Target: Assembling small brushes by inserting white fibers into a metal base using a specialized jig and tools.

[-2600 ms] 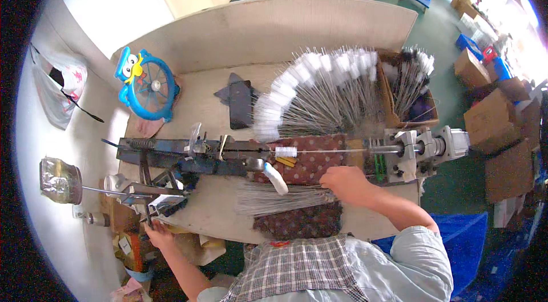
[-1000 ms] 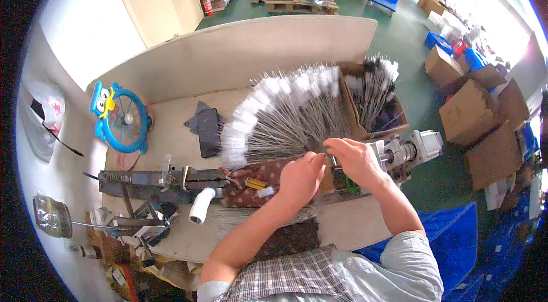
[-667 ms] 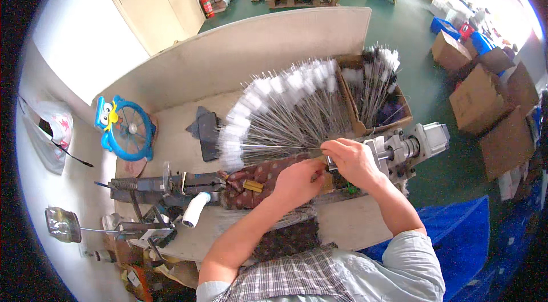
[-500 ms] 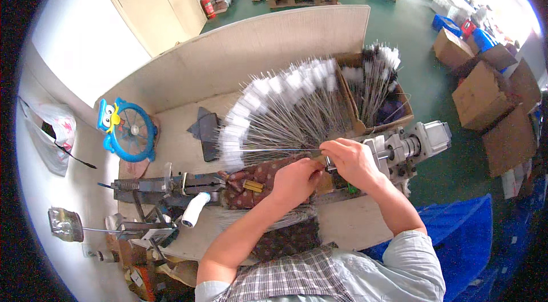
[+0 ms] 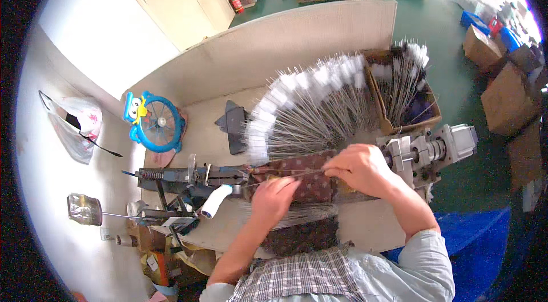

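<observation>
My right hand (image 5: pixel 361 168) is closed in a pinch on one end of a thin wire (image 5: pixel 305 171), just left of the machine's metal chuck (image 5: pixel 401 153). The wire runs leftward above a brown dotted cloth (image 5: pixel 317 189). My left hand (image 5: pixel 273 200) lies lower and further left, over the cloth's left part, its fingers together along a thin wire that sticks out toward the dark clamp rail (image 5: pixel 225 179). Whether both hands hold the same wire I cannot tell. Behind them, many wire-stemmed brushes with white tufts (image 5: pixel 308 79) lie in a fan.
A cardboard box (image 5: pixel 390 125) of more brushes stands at the back right of the bench. A blue toy-like fan (image 5: pixel 157 122) and a dark phone-like slab (image 5: pixel 236 131) are at the left. A white-wrapped handle (image 5: pixel 216 201) juts up near my left hand. A motor (image 5: pixel 459 139) ends the machine.
My hands were close together by the chuck; now they are apart, the left having moved left over the cloth. The wire has come down toward the cloth. The whole view has shifted.
</observation>
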Demonstrator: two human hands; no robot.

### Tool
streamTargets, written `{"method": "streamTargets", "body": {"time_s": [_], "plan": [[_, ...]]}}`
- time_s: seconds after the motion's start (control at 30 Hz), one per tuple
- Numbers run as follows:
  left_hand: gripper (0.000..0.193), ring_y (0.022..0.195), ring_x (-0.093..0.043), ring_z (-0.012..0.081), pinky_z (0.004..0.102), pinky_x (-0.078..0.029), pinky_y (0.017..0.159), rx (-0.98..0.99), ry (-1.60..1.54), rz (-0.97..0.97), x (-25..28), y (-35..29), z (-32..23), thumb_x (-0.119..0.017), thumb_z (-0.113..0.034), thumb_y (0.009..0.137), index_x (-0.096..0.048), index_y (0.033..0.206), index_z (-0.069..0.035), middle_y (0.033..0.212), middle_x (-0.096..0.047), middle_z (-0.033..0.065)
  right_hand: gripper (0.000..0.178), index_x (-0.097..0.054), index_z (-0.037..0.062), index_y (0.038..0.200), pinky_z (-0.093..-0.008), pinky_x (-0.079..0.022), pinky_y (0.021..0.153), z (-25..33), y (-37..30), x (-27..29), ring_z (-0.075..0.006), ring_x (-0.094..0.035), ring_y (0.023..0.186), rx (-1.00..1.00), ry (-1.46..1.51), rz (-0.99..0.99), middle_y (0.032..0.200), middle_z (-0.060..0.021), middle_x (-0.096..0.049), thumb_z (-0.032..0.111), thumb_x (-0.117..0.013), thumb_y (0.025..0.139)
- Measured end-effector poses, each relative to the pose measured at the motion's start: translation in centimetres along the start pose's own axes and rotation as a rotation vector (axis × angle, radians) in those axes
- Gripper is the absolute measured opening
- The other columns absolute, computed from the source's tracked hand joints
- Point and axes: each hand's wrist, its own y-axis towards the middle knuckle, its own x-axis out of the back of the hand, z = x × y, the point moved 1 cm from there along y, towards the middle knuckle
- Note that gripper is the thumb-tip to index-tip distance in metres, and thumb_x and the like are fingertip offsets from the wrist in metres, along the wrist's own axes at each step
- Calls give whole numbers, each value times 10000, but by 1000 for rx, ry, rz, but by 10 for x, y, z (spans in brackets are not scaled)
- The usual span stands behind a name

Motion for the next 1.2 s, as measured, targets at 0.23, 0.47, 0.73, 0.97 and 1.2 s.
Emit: {"method": "streamTargets", "body": {"time_s": [0.23,0.47,0.73,0.97,1.2], "plan": [[153,802,-608,270,349,-484,715,581,-212,-19,35,-80,-8,-596,-120,820,-672,931,-46,846,-646,108,121,-682,151,749,-405,-488,641,-33,8,-7,-292,-621,704,-221,-303,143,677,-95,-634,253,-633,709],[156,821,-640,224,298,-493,732,636,-433,-90,25,-64,-21,-619,-130,821,-671,939,-43,909,-663,110,149,-706,133,814,-375,-488,717,-6,15,3,-271,-624,772,-114,36,227,787,-69,-665,240,-659,721],[173,813,-642,190,285,-494,725,614,-565,-126,16,-66,-19,-620,-141,828,-665,963,-41,902,-668,99,88,-699,157,753,-322,-484,665,44,65,-76,-200,-560,716,292,6,134,695,18,-615,213,-674,691],[232,742,-613,151,275,-496,676,1063,-1046,-340,35,-106,27,-557,-217,888,-633,971,-14,854,-654,89,83,-664,144,688,-341,-480,655,57,86,-141,-212,-563,745,196,-69,84,683,6,-597,215,-625,700],[377,639,-611,168,318,-478,564,1205,-1519,-540,29,-57,36,-536,-400,873,-649,865,-40,734,-637,87,73,-641,133,657,-351,-476,666,62,90,-141,-235,-562,756,171,-146,110,703,-6,-605,194,-612,687]]}}
